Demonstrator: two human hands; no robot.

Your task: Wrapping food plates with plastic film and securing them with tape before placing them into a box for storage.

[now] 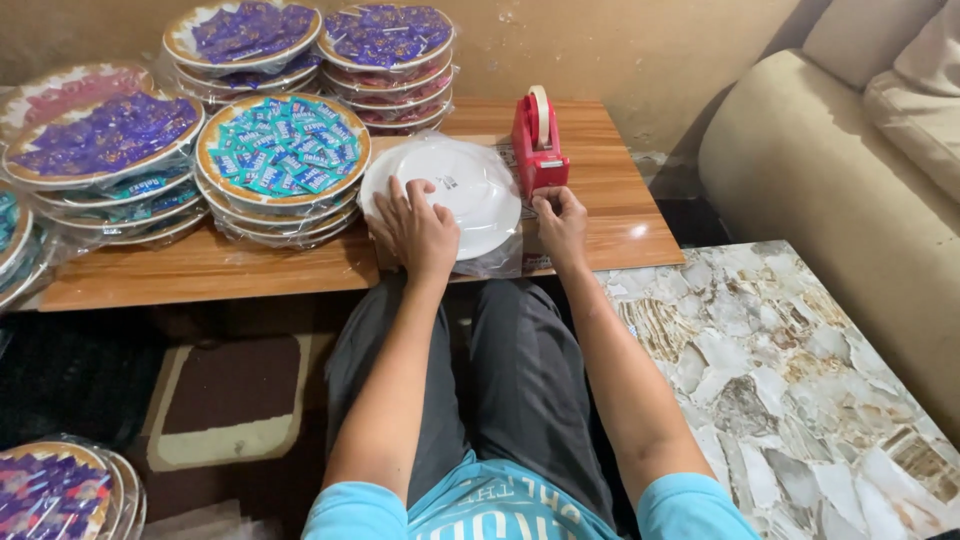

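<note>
Hands on a wrapped white plate beside a red tape dispenser.

Left hand (418,228) lies flat, fingers spread, pressing the upturned white plate (470,195) in its clear film wrap at the counter's (200,270) near edge. Right hand (562,222) has its fingers curled at the base of the red tape dispenser (538,145), just beside the plate; whether they pinch tape I cannot tell. Stacks of wrapped plates filled with teal candy packets (282,150) and purple candy packets (105,135) stand to the left.

Beige sofa (850,170), marble-patterned table (790,390)
</note>
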